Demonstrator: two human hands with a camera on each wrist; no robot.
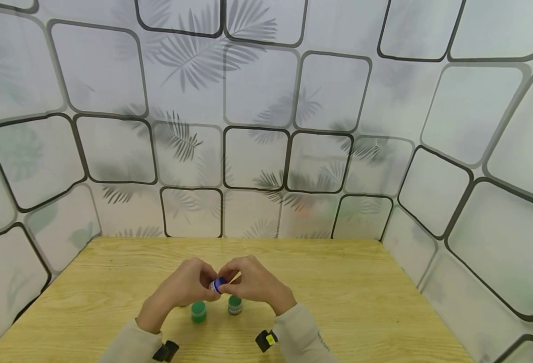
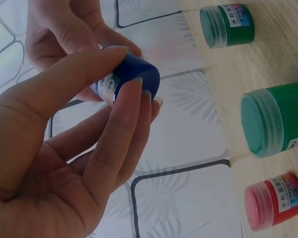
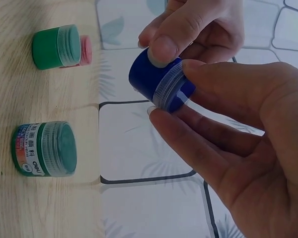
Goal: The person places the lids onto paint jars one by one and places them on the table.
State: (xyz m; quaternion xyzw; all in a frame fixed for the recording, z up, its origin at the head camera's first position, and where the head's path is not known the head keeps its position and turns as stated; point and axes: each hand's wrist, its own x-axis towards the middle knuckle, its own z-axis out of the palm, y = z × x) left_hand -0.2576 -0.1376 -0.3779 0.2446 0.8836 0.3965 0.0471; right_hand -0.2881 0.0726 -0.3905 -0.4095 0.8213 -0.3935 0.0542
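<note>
Both hands meet above the table around a small blue paint jar (image 1: pixel 218 284) with a clear ribbed lid (image 3: pixel 169 88). My left hand (image 1: pixel 186 282) grips the jar's blue body (image 2: pixel 139 74) between thumb and fingers. From the other side, my right hand (image 1: pixel 254 282) pinches the lid with thumb and fingertips. The jar is tilted, its lid toward the right hand. Below the hands stand a green paint jar (image 1: pixel 198 312) and a darker green one (image 1: pixel 235 305), both lidded. A red paint jar (image 2: pixel 285 196) shows in the left wrist view; the left hand mostly hides it in the head view.
The light wooden table (image 1: pixel 339 282) carries the jars near its front middle. Patterned curtains (image 1: pixel 257 156) enclose it at the back and both sides. A small black wrist camera (image 1: pixel 266 340) sits at the right sleeve, another (image 1: pixel 165 351) at the left.
</note>
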